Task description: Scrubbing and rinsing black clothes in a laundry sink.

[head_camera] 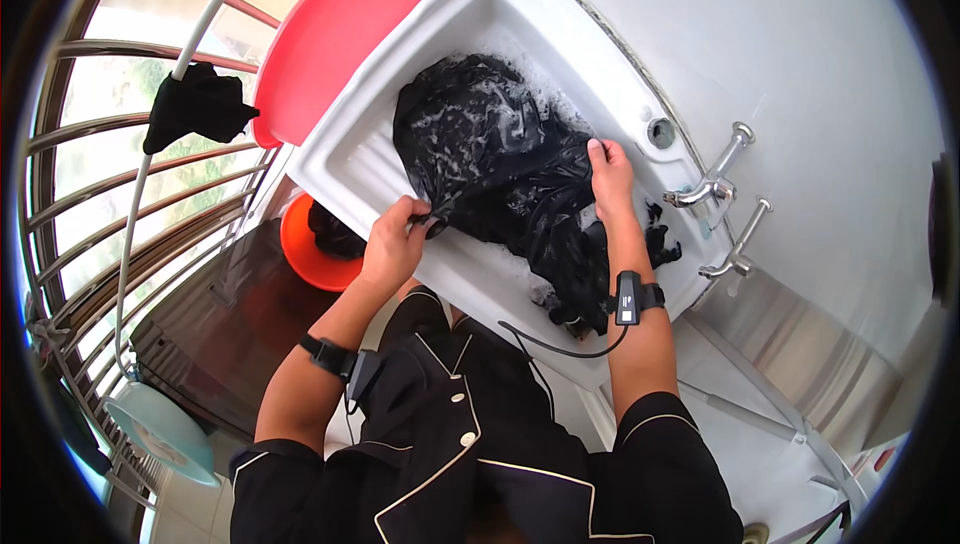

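Note:
A wet black garment (517, 161) lies bunched in a white laundry sink (360, 124), with suds over its upper part and around it. At the sink's near left edge, my left hand (397, 236) pinches a twisted bit of the cloth. My right hand (611, 173) holds another part of it between thumb and fingers, towards the tap side. The cloth spreads between both hands. More dark cloth (660, 240) lies at the sink's right end, partly behind my right forearm.
Two metal taps (709, 190) (739, 259) stick out from the wall on the right. A red basin (337, 41) leans behind the sink. An orange bucket (315, 251) with dark cloth stands at lower left. A black cloth (199, 109) hangs on a white pole by the barred window.

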Motion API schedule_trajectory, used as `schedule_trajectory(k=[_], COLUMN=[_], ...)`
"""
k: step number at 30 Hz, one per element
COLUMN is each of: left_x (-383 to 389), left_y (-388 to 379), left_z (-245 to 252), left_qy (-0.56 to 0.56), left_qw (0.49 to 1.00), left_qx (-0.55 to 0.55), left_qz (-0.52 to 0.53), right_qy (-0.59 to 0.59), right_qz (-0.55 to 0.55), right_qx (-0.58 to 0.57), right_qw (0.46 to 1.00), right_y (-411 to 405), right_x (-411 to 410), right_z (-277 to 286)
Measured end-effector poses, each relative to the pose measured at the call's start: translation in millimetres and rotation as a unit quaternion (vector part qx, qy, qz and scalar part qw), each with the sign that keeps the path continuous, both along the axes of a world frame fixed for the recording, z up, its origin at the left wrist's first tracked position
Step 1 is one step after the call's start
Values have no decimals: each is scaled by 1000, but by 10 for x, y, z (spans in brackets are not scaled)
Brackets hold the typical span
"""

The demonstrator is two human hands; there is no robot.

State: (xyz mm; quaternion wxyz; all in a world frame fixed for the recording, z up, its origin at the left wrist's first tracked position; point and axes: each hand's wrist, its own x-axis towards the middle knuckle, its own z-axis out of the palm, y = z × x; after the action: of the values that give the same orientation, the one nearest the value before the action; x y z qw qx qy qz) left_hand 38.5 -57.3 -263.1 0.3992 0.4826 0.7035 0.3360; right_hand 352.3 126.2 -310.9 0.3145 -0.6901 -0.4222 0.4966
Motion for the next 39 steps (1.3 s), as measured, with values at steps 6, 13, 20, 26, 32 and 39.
schedule_trajectory(k=[6,13,20,26,32,39], left_x=[51,269,287,302,417,308], left_y=[-310,97,-76,78,220,749], left_z=[-188,-61,-250,233,1170,2452], left_qy=[-216,-311,61,-79,-337,-309], left_qw=[970,922,985,919,915,941], left_qx=[-74,-205,-143,-370,-215,-46], left_qz=[87,101,77,-111,-44,-127], right_qy=[-127,105,110,130,-23,-172], right_qz=[212,149,131,164,215,151], right_qx=[-92,-145,-169,28,251,387], right_qw=[965,972,971,978,943,893], right_y=[-330,-417,-433,-743,-1053,-1312], right_x=[392,742,264,369,482,633], right_z=[158,-417,384,1502,2929,4352])
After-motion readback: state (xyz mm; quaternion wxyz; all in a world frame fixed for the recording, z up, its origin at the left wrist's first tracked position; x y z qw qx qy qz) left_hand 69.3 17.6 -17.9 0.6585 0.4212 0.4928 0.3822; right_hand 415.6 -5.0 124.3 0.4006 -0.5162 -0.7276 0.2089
